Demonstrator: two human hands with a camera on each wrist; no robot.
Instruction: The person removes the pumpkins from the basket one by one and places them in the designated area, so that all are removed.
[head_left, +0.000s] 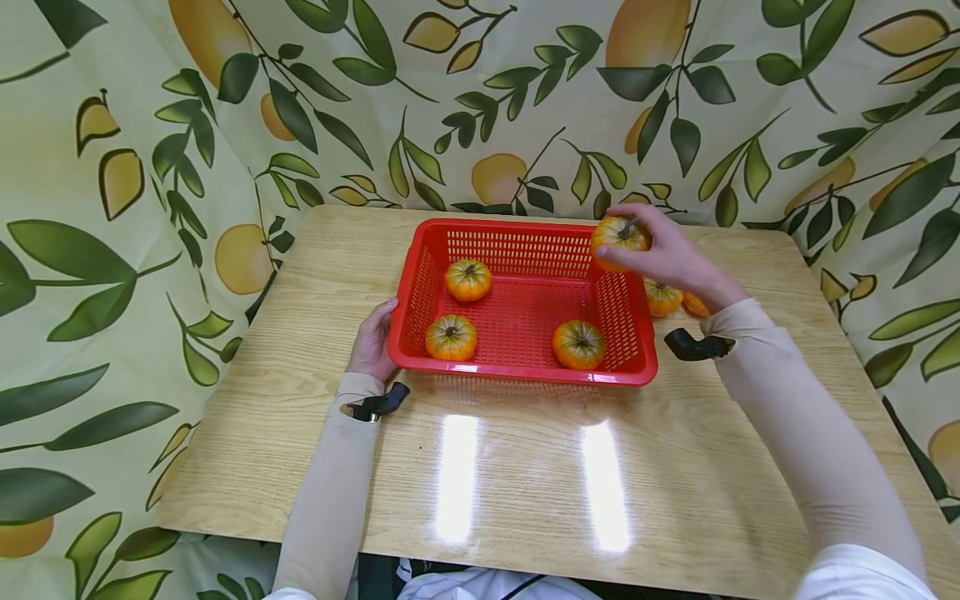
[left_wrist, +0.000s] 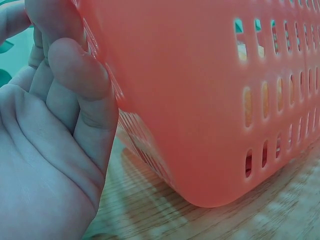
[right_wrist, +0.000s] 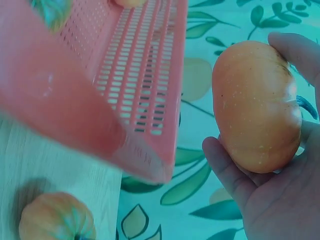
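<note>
My right hand point(head_left: 663, 250) grips a small orange pumpkin point(head_left: 619, 240) by its sides, fingers and thumb spread around it, above the right end of a red plastic basket point(head_left: 517, 372). In the right wrist view that pumpkin point(right_wrist: 257, 107) shows its smooth underside, the stem pointing toward the palm. My left hand point(head_left: 372, 342) rests against the basket's left end; in the left wrist view its loosely bent fingers point(left_wrist: 80, 70) touch the outer wall. Inside the basket sit three pumpkins: one at back left point(head_left: 468, 280), one at front left point(head_left: 451, 337), one at front right point(head_left: 580, 345).
More pumpkins point(head_left: 663, 298) lie on the wooden table point(head_left: 525, 467) just right of the basket, partly hidden by the right hand and wrist. A fruit-and-leaf patterned cloth point(head_left: 510, 108) hangs behind the table and along its sides.
</note>
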